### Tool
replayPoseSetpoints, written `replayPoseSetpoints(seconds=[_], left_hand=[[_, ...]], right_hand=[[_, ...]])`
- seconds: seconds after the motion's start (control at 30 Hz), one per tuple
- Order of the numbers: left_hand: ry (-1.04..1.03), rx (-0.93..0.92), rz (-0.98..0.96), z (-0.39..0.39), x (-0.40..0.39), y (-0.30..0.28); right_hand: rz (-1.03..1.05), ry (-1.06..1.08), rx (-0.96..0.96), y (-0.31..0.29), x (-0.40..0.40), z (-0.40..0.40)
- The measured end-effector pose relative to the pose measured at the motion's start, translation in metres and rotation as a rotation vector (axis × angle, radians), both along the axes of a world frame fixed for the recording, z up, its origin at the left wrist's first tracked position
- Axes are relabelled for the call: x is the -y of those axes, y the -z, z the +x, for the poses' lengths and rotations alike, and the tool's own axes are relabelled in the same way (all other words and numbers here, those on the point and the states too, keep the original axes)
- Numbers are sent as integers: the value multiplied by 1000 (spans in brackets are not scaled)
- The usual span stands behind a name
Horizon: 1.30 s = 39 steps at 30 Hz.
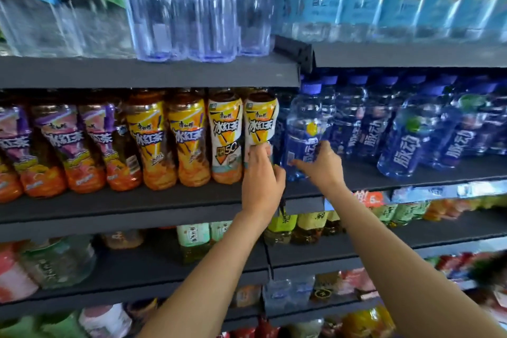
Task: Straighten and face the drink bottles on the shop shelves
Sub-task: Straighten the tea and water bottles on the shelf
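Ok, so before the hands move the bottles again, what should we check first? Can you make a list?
1. Left hand has a grip on the white iced tea bottle: ok, fingers curl round its lower part.
2. Right hand has a grip on the blue bottle: ok, fingers on its label.
3. White iced tea bottle's label faces front: ok, the big print shows.
4. Blue bottle's label faces front: not ok, it looks turned sideways.
5. Blue bottle stands straight: not ok, it seems tilted, though the wide lens may add to that.
6. Both bottles sit flat on the shelf: cannot tell, the hands hide their bases.
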<state>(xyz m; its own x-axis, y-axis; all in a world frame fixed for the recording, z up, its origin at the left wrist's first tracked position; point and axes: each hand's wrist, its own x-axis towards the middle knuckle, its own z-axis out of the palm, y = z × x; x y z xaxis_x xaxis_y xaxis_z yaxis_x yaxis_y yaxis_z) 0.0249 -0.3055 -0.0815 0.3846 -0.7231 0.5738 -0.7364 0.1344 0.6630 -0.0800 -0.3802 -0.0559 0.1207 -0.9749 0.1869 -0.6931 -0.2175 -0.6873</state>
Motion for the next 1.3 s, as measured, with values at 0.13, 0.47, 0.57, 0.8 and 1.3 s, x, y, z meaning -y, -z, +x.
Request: replayPoseSetpoints(seconds=[0.13, 0.47, 0.57, 0.8, 1.3], left_hand=[[-112, -43, 55, -42, 31, 7], [-322, -118, 25, -62, 40, 10], [-356, -107, -75, -77, 40, 6], [-227, 68, -232, -136, 63, -4], [-474, -89, -155, -107, 63, 4]], right_hand=[[-47, -191, -44, -1, 19, -16], [-16, -452, 18, 5, 47, -26], [4, -481, 32, 2, 47, -38], [-744, 115, 245, -30, 54, -135], [2, -113, 49, -20, 77, -141]])
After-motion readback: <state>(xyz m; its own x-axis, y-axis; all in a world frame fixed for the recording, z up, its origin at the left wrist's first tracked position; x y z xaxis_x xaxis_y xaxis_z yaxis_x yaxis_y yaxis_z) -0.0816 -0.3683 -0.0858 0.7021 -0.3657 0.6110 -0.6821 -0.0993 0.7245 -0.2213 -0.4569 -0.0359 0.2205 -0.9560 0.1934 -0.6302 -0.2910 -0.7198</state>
